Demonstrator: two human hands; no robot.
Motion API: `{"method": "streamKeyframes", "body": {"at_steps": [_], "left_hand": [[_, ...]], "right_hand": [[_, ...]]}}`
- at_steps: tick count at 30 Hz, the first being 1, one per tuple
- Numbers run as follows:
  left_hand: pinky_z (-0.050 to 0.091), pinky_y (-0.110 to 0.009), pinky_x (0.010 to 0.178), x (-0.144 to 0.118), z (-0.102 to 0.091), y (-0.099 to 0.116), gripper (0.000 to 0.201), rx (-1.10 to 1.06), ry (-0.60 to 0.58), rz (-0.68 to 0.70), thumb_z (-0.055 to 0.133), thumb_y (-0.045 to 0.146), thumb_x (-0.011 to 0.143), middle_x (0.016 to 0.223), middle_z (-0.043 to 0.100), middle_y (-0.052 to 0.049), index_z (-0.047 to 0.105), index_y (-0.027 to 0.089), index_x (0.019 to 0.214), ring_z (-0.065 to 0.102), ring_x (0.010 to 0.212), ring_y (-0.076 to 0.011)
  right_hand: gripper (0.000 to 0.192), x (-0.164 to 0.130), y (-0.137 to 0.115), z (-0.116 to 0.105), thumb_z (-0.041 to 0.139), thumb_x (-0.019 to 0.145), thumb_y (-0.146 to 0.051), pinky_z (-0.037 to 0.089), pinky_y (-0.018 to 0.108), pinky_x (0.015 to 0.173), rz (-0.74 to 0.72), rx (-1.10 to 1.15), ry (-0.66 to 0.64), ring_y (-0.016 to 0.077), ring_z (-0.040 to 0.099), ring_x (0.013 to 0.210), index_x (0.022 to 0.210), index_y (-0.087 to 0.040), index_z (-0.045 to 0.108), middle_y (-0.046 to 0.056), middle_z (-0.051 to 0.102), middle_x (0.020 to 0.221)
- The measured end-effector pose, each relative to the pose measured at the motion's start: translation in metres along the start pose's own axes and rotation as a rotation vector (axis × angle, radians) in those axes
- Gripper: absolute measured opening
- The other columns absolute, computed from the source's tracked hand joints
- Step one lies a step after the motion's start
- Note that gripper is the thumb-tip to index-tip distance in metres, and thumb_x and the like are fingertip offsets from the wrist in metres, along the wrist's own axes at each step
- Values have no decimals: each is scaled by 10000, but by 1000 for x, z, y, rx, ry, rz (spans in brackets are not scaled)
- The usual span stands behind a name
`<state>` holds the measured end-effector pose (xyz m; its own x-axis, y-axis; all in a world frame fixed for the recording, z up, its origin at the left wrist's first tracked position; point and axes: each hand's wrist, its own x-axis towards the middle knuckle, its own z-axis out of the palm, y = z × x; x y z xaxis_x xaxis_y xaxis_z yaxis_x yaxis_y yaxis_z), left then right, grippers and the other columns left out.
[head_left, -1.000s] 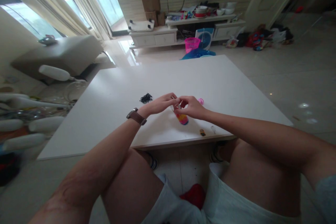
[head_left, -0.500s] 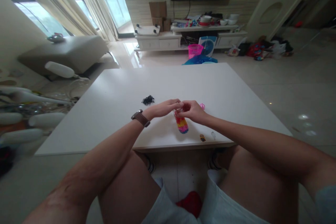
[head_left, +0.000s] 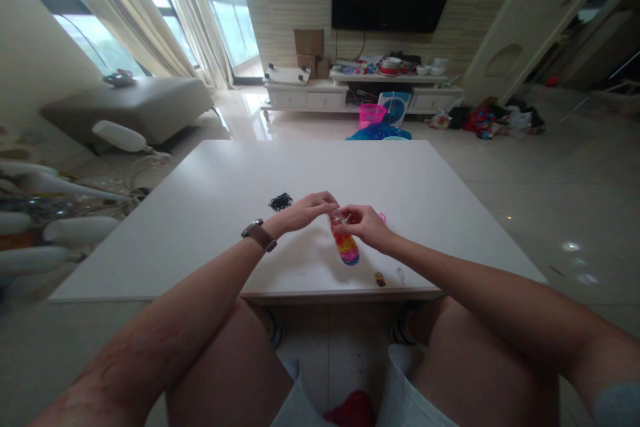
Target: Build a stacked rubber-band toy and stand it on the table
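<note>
A clear bottle [head_left: 349,252] with red, yellow, pink and blue layers inside leans at a tilt over the white table's near side, its mouth pointing away from me. My left hand [head_left: 316,208], below a brown-strapped watch, has its fingers bent over the bottle's mouth. From the other side, my right hand [head_left: 367,223] grips the bottle near its neck, thumb against the red layer. Whether something small is between the fingertips is hidden. A pile of small black bands [head_left: 280,201] lies beyond my left wrist. Behind my right hand, a pink item [head_left: 383,217] is partly covered.
Near the front edge of the white table [head_left: 225,173] lie a small yellow-and-dark figure [head_left: 381,279] and a small clear piece [head_left: 401,275]. My knees are under that edge. Beyond the table stand a pink basket [head_left: 372,115] and a white TV cabinet [head_left: 305,100].
The view has tilted up, so the room sits lower in the picture. My left fingers have shifted slightly away from the right hand, exposing more of the bottle's neck.
</note>
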<state>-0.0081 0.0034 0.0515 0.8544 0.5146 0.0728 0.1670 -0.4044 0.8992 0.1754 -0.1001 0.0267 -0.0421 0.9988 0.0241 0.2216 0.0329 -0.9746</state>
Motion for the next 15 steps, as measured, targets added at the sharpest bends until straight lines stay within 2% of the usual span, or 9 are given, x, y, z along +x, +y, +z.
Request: {"method": "streamKeyframes", "body": {"at_steps": [10,12,15], "left_hand": [[464,-328,881,-1,18,16,445,-28,-217,2,484,593,922,930,658,-51,637,176,886,594,901,-198],[464,-326,892,-2,17,15,448,-41,-225,12,491,590,924,974,654,-56,658,177,880,593,926,-198],[465,-339,917,-5,10,10,416,-68,-167,30,520,545,930,1061,644,-72,715,178,903,595,981,-207]], "right_hand": [[325,-9,-3,4,860,587,-352,387,247,553,19,54,-26,101,475,577,770,-167,666,-28,592,660],[337,-11,-2,4,858,597,-368,404,252,563,17,70,-26,105,489,586,793,-174,664,-22,611,693],[379,-10,1,4,845,628,-397,452,271,605,17,65,-17,126,534,631,894,-176,690,3,655,757]]}}
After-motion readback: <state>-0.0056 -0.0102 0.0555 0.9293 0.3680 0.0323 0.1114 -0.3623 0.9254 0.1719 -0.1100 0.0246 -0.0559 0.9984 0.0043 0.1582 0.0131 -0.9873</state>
